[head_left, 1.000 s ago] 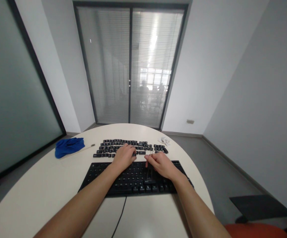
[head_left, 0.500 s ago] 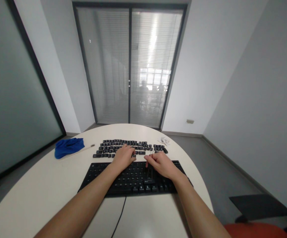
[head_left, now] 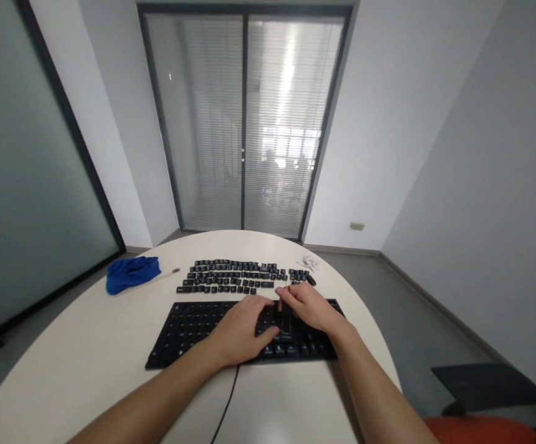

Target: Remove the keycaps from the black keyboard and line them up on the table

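A black keyboard (head_left: 189,324) lies across the table, many of its keycaps off. My right hand (head_left: 308,305) is closed around the top of a wire keycap puller (head_left: 285,322), whose thin prongs reach down to a large keycap on the keyboard's right half. Whether the prongs grip that keycap I cannot tell. Over the middle of the keyboard is my left hand (head_left: 240,330), thumb and fingers apart beside the puller's lower end, with nothing visible between them. Beyond the keyboard, loose black keycaps (head_left: 226,275) lie in several rows.
On the round white table (head_left: 82,357), a blue cloth (head_left: 131,274) and a thin-handled brush (head_left: 163,276) lie at the left. Crumpled white tissue (head_left: 311,263) sits at the far right. A black cable (head_left: 227,401) runs toward me. A red chair seat (head_left: 480,430) stands at the lower right.
My left hand has come back from the loose keycap rows to the keyboard, beside the puller. My right hand still holds the puller in nearly the same place.
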